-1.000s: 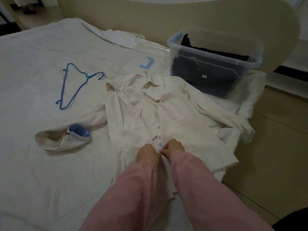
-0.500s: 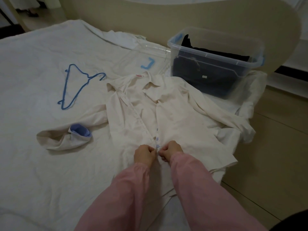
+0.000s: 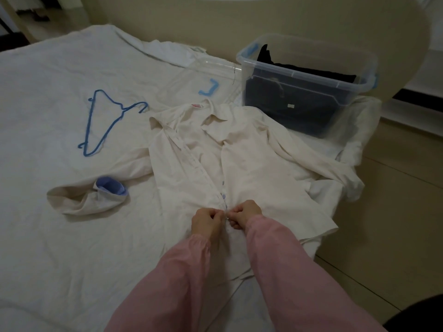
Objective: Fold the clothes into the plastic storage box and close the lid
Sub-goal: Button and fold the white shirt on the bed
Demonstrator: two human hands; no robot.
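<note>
**Fingers are pinching the shirt front to close a button**

Fingers (image 3: 217,215) of the left hand (image 3: 207,220) and of the right hand (image 3: 244,212) are curling tightly and pinching the two front edges of the white shirt (image 3: 251,164). Each hand is holding one edge, and the knuckles are almost touching. It seems the person is closing a button, because small blue buttons (image 3: 224,195) are showing just above the hands. A closed front is helping the shirt keep its shape for folding.

The shirt is lying face up along the right edge of the bed (image 3: 60,236), with the collar pointing to the far side, so the front is easy to reach. One sleeve is stretching toward the middle of the bed, its cuff (image 3: 110,188) turned out and showing a blue lining. The other sleeve is hanging over the right edge.

The plastic box (image 3: 299,74) is standing open at the far right corner, just beyond the collar, and is already holding dark clothes (image 3: 309,68). Its clear lid (image 3: 199,75) is lying flat beside it, ready for later. A blue hanger (image 3: 105,125) is lying apart, toward the left. I judge that the folding itself is not yet begun.
</note>
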